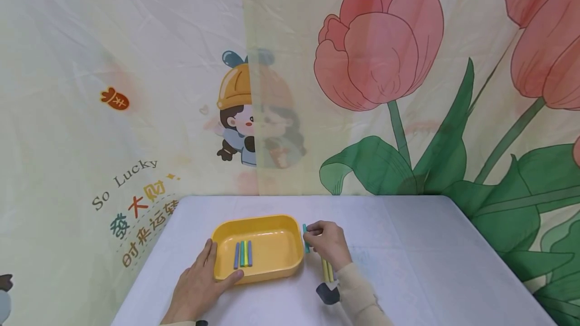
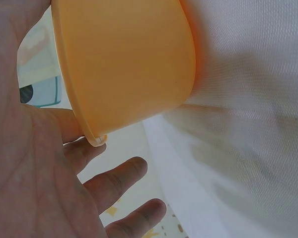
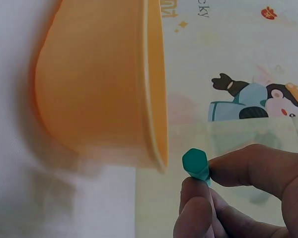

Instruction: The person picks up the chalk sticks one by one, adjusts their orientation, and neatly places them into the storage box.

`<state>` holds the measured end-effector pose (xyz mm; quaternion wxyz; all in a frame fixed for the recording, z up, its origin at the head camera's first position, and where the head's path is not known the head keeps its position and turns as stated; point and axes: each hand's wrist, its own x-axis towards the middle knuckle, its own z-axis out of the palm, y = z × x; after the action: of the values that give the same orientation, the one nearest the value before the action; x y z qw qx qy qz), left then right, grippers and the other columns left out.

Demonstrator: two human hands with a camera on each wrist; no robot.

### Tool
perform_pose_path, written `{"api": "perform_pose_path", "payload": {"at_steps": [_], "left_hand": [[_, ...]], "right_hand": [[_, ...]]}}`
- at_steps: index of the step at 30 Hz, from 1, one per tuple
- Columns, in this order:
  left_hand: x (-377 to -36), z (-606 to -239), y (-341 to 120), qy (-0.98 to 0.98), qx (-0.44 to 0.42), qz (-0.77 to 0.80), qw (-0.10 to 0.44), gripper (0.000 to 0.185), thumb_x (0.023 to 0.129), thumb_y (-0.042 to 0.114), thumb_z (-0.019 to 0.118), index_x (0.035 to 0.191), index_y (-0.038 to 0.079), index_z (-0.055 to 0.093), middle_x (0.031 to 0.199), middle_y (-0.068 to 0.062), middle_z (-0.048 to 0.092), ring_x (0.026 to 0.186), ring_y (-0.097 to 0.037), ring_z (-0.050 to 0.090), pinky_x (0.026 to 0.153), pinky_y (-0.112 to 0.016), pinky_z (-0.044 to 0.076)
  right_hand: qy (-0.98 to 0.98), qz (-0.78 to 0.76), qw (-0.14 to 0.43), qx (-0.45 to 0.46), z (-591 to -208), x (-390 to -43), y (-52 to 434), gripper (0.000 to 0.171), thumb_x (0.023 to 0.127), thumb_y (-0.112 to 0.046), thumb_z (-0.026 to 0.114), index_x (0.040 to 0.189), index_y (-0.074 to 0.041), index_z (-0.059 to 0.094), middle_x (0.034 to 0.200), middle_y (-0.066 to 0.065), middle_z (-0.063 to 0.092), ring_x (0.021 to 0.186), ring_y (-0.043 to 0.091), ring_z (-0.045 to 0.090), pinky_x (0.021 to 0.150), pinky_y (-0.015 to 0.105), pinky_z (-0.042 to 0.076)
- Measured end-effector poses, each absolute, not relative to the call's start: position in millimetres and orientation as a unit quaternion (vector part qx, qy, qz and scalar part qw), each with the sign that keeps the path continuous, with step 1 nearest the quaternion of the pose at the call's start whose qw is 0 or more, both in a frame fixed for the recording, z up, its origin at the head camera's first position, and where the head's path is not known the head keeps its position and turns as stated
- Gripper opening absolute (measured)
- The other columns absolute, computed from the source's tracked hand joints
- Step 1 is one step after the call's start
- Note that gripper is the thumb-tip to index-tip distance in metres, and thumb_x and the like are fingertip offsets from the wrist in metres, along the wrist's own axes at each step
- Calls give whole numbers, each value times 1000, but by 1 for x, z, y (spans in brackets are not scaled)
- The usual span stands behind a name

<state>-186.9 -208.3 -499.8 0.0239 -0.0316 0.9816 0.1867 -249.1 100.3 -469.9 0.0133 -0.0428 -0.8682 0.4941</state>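
left hand (image 1: 198,286): bare, no rings or glove; cuff edge barely visible at lower frame edge, cream colour
left wrist device: small dark piece at bottom edge, lower centre-left of head view
right hand (image 1: 327,244): bare, no rings
right sleeve (image 1: 358,293): cream/beige knit, ribbed, lower centre of head view
nails: short, unpainted in right wrist view

Yellow tray (image 1: 272,225), teal stick (image 1: 305,238), white table (image 1: 408,245), tulip-printed backdrop (image 1: 380,64)
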Motion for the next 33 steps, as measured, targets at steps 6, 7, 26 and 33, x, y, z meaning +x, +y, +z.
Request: {"api": "perform_pose_path", "payload": {"at_steps": [6, 7, 26, 33], "left_hand": [[-187, -500, -209, 982, -35, 186, 26, 132, 76, 92, 49, 157, -8, 19, 164, -28, 17, 144, -49, 29, 107, -69, 34], [-187, -501, -209, 982, -35, 186, 26, 132, 76, 91, 49, 157, -8, 19, 164, -28, 17, 144, -49, 29, 107, -69, 34], [-186, -501, -209, 982, -21, 188, 11, 130, 77, 91, 49, 157, -8, 20, 164, -28, 19, 144, -48, 31, 106, -69, 35], [-185, -502, -210, 982, -22, 185, 9, 130, 77, 91, 48, 157, -8, 20, 163, -28, 19, 143, -48, 33, 106, -69, 35]], "right_hand": [[-863, 505, 14, -22, -463, -255, 86, 21, 81, -13, 73, 99, -3, 75, 82, 3, 70, 70, 21, 67, 61, 29, 60], [-861, 507, 12, -21, -462, -256, 84, 21, 80, -12, 73, 99, -3, 75, 82, 2, 70, 70, 20, 67, 62, 28, 60], [-839, 543, -18, 13, -466, -264, 36, 13, 81, -9, 74, 93, -3, 74, 80, 1, 71, 66, 16, 66, 60, 28, 60], [-831, 556, -21, 14, -468, -267, 23, 13, 83, -9, 76, 93, -2, 74, 80, 2, 72, 68, 22, 69, 60, 30, 60]]}}
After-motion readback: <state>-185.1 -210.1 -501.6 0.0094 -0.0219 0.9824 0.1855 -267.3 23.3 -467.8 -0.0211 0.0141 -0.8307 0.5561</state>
